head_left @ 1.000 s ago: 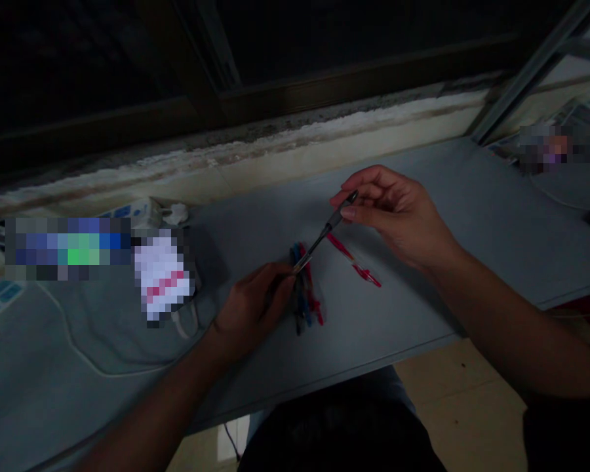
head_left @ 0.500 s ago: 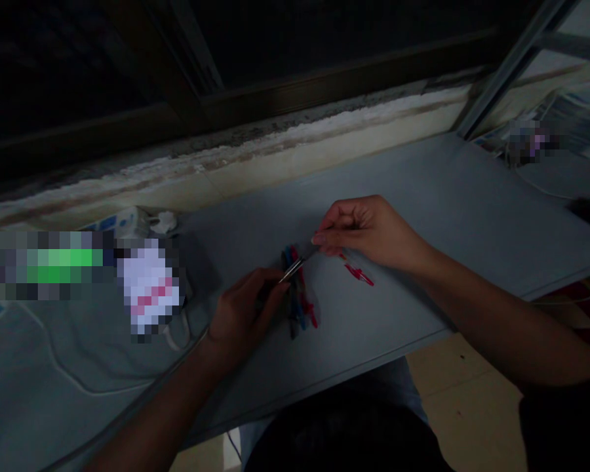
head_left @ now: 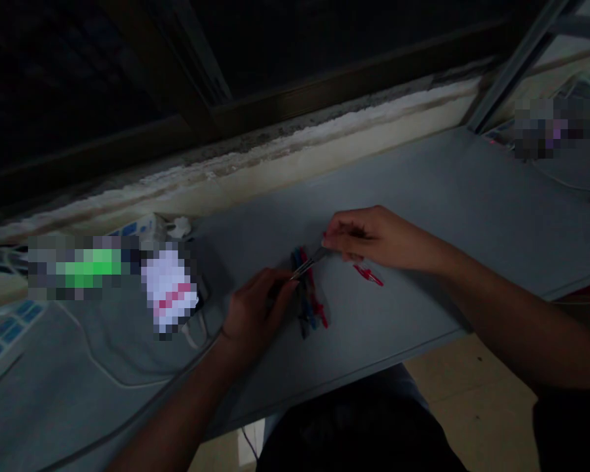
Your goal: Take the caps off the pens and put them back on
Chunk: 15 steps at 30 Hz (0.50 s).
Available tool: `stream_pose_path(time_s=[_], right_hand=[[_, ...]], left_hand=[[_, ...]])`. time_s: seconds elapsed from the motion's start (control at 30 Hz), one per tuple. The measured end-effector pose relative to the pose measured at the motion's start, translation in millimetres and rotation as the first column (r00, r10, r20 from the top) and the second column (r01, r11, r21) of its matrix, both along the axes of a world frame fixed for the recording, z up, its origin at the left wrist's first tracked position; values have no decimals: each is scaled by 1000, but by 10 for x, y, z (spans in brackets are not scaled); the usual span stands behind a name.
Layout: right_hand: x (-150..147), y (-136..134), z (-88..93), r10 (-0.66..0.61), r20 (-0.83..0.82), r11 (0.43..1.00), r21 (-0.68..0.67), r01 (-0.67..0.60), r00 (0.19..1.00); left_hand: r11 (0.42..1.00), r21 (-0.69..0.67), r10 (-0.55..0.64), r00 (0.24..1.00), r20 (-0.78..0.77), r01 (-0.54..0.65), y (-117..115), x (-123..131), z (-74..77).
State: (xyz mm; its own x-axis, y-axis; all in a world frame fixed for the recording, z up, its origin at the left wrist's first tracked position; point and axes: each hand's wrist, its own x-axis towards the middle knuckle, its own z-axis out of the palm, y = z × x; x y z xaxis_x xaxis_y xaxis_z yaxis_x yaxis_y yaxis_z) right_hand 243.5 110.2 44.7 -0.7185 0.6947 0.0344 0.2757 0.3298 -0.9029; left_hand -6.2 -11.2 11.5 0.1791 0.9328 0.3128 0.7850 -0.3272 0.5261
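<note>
Between my hands is a thin, silvery, pen-like object (head_left: 305, 266). My left hand (head_left: 261, 303) pinches its lower left end. The fingertips of my right hand (head_left: 358, 235) close on its dark upper right end. Below it, several pens lie side by side on the grey table: a black one (head_left: 303, 321), a blue one (head_left: 311, 317) and a red one (head_left: 322, 313). Another red pen-like piece (head_left: 370, 275) rests under my right hand, partly covered by it. The picture is dim, so fine details of the held object are unclear.
On the left, a pixelated white item (head_left: 170, 288) sits by a power strip (head_left: 150, 229) and a white cable (head_left: 105, 373). A low wall ledge (head_left: 255, 172) runs behind the grey table (head_left: 423, 177). More pixelated items (head_left: 538, 131) are at the far right.
The view has shifted slightly, so the scene sits a little further right. The silvery object stays between both hands, and my right hand covers more of the separate red piece.
</note>
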Motion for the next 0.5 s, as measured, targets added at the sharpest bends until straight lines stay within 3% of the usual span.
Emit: stream_pose_path(time_s=[0.1,0.23,0.4,0.5], right_hand=[[3,-15,-1,57,-34,998,32,-56,998],[-1,-15,-21,54,120,998,20,-57,991],[-9,-8,-8,54,3,997,56,-54,999],[-8,-16,14,95,40,993,60,-98,995]], left_hand=[[1000,9,-18,1000,2,18,-1,9,14],[998,42,-45,999,-2,45,-5,8,23],[997,76,-13,1000,17,11,9,-10,-7],[998,67,-20,1000,-4,20,13,-22,-17]])
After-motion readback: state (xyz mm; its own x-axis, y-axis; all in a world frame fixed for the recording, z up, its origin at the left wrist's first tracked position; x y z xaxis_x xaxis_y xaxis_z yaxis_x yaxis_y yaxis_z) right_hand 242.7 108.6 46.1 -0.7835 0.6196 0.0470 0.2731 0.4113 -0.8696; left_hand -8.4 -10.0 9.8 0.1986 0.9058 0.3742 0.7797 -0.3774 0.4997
